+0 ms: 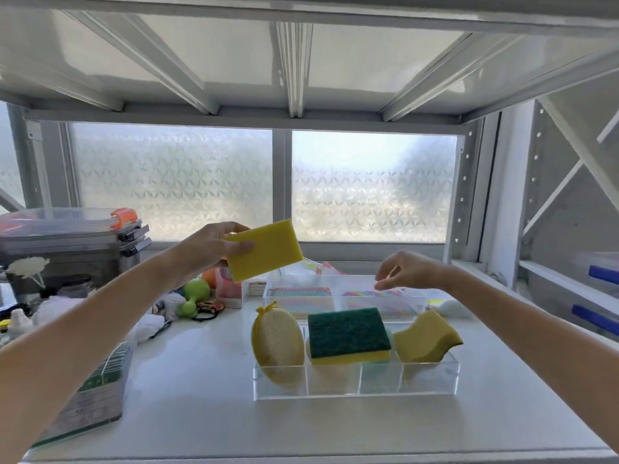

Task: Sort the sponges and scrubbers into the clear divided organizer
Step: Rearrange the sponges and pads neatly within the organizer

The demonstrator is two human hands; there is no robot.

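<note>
Above the far left part of the white shelf [201, 413], my left hand [204, 252] grips a plain yellow sponge [264, 251], thumb on top at its far edge and fingers across its near face. That sponge is held in the air, tilted, well above and to the left of the clear divided organizer [355, 380], touching nothing but my hand.

My right hand [412, 271] hovers empty over the right side of the shelf, fingers loosely curled and parted, fingertips pointing left. It sits above a second clear tray [335, 289] holding rainbow-coloured cloths, which lies just beyond the organizer.

Near the middle of the shelf, the organizer stands with its long side toward me. Its left compartment holds an oval yellow mesh scrubber [278, 343], standing on end and leaning. A green-topped yellow sponge [348, 334] rests tilted across the middle compartments, green face up. Its right compartment holds a curved yellow sponge [427, 338], propped upright and rising above the wall.

At the left, a clear box [90, 390] stands near me, and farther off there is a green toy [194, 296], a small toy car [210, 306] and stacked lidded containers [67, 236].
</note>
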